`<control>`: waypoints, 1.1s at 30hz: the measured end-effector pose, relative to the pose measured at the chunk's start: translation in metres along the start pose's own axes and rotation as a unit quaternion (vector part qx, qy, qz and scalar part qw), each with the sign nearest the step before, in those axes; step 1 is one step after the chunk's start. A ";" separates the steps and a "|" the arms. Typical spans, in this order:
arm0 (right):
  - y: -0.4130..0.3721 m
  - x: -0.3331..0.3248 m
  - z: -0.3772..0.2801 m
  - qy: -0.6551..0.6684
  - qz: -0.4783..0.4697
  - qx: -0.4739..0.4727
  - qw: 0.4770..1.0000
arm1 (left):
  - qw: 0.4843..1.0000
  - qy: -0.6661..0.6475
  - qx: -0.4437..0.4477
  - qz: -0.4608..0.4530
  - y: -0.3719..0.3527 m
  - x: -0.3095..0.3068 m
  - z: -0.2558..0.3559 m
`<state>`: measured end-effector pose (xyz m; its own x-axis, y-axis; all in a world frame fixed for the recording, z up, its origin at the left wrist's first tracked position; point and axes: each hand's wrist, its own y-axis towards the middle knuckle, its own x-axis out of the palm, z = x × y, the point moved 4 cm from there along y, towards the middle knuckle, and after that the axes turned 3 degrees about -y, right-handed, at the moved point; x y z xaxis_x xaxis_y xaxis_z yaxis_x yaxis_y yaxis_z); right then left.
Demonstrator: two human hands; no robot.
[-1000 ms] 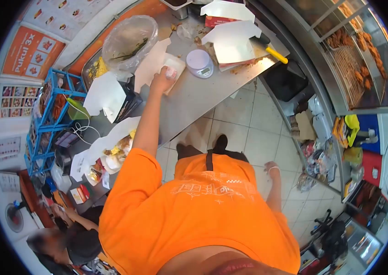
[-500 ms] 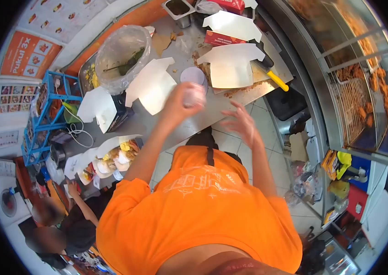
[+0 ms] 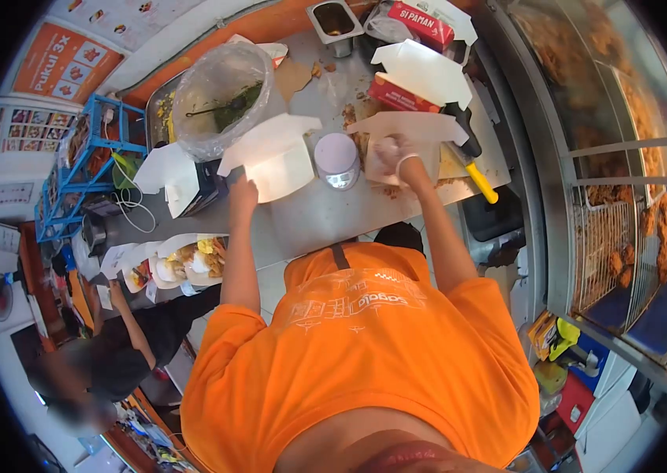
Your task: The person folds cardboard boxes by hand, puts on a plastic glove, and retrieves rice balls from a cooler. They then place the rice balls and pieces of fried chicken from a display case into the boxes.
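Observation:
My left hand (image 3: 243,194) is closed at the left edge of an open white paper food box (image 3: 276,167), its fingertips partly hidden by the box. My right hand (image 3: 398,156) reaches over another open white box (image 3: 428,135) to the right. Blur hides its fingers and anything in them; a pale band shows at the wrist. Between these two boxes stands a small kitchen scale (image 3: 337,158) with a round, pale lilac top.
A plastic-lined tub (image 3: 223,98) holds green food and a utensil. A yellow-handled tool (image 3: 481,183) lies right. Filled boxes (image 3: 191,264) stand left, near a co-worker's arm (image 3: 135,327). Fried food hangs in a display case (image 3: 609,229).
My left hand, which held a pale, rounded object over the scale, has moved left to the box. My right hand has gone forward from the table's edge over the right box.

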<state>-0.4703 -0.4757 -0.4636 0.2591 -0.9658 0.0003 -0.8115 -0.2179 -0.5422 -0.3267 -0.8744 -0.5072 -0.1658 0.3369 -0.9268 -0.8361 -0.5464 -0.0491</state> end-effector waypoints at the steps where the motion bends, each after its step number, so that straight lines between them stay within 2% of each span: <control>1: 0.015 -0.003 0.010 -0.002 -0.001 -0.005 1.000 | 0.998 -0.050 0.037 0.003 0.005 0.002 0.004; 3: 0.053 -0.003 0.036 -0.210 -0.026 -0.133 0.968 | 0.999 -0.021 0.045 0.012 -0.015 -0.034 0.039; 4: 0.049 -0.003 0.033 -0.204 -0.033 -0.134 0.969 | 0.999 0.014 0.046 0.011 -0.034 -0.061 0.055; 6: 0.028 0.000 0.015 -0.369 -0.018 -0.166 0.914 | 0.998 0.021 0.047 0.021 -0.053 -0.106 0.083; 7: 0.022 0.002 0.006 -0.361 -0.021 -0.166 0.918 | 0.998 0.015 0.051 0.025 -0.056 -0.126 0.102; 9: 0.005 0.000 -0.007 -0.452 -0.002 -0.154 0.879 | 0.996 0.018 0.082 0.031 -0.052 -0.160 0.149; 10: -0.008 -0.009 -0.012 -0.450 -0.007 -0.149 0.880 | 0.994 0.007 0.100 0.043 -0.046 -0.171 0.173; 12: -0.030 -0.026 -0.042 -0.520 0.062 -0.266 0.809 | 0.993 0.014 0.105 0.050 -0.017 -0.186 0.219; 13: -0.040 -0.039 -0.055 -0.517 0.063 -0.268 0.810 | 0.988 0.016 0.134 0.072 0.005 -0.189 0.235; 14: -0.050 -0.058 -0.063 -0.515 0.076 -0.215 0.826 | 0.982 0.018 0.162 0.090 0.027 -0.190 0.249; 15: -0.053 -0.076 -0.065 -0.512 0.091 -0.161 0.839 | 0.979 0.062 0.165 0.103 0.051 -0.189 0.260; 16: -0.050 -0.085 -0.060 -0.512 0.091 -0.160 0.839 | 0.974 0.106 0.167 0.115 0.073 -0.188 0.271; 18: -0.042 -0.103 -0.041 -0.548 0.197 -0.124 0.804 | 0.983 0.134 0.102 0.074 0.109 -0.184 0.292; 19: -0.037 -0.104 -0.031 -0.546 0.197 -0.120 0.805 | 0.983 0.136 0.104 0.071 0.100 -0.191 0.310; 21: -0.013 -0.097 -0.011 -0.541 0.123 -0.132 0.821 | 0.978 0.096 0.140 0.119 0.084 -0.193 0.360; 23: 0.006 -0.099 0.009 -0.524 0.116 -0.145 0.831 | 0.979 -0.066 0.190 -0.020 0.086 -0.140 0.379; 24: 0.007 -0.101 0.015 -0.513 0.108 -0.165 0.836 | 0.962 -0.172 0.090 -0.195 0.085 -0.101 0.387; 25: 0.004 -0.106 0.016 -0.513 0.112 -0.163 0.835 | 0.948 -0.141 0.106 -0.264 0.105 -0.053 0.383; 27: -0.011 -0.115 0.011 -0.497 0.130 -0.206 0.833 | 0.931 0.111 0.192 -0.291 0.132 0.010 0.393; 28: -0.020 -0.121 0.009 -0.499 0.138 -0.207 0.830 | 0.930 0.107 0.200 -0.288 0.140 0.028 0.398; 30: -0.049 -0.139 0.005 -0.475 0.194 -0.246 0.822 | 0.935 0.037 0.093 -0.340 0.149 0.055 0.402; 31: -0.060 -0.148 0.006 -0.482 0.193 -0.248 0.818 | 0.933 0.012 0.046 -0.358 0.148 0.058 0.410; 32: -0.068 -0.157 0.010 -0.504 0.182 -0.217 0.816 | 0.933 0.002 0.042 -0.357 0.160 0.074 0.403; 33: -0.075 -0.162 0.012 -0.525 0.173 -0.187 0.812 | 0.916 0.021 0.047 -0.397 0.177 0.108 0.390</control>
<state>-0.4455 -0.3009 -0.4327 0.1270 -0.3693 -0.9206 -0.9823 -0.1757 -0.0650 -0.6965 -0.6356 -0.4704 0.5323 0.5693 -0.6265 -0.7263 -0.0731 -0.6835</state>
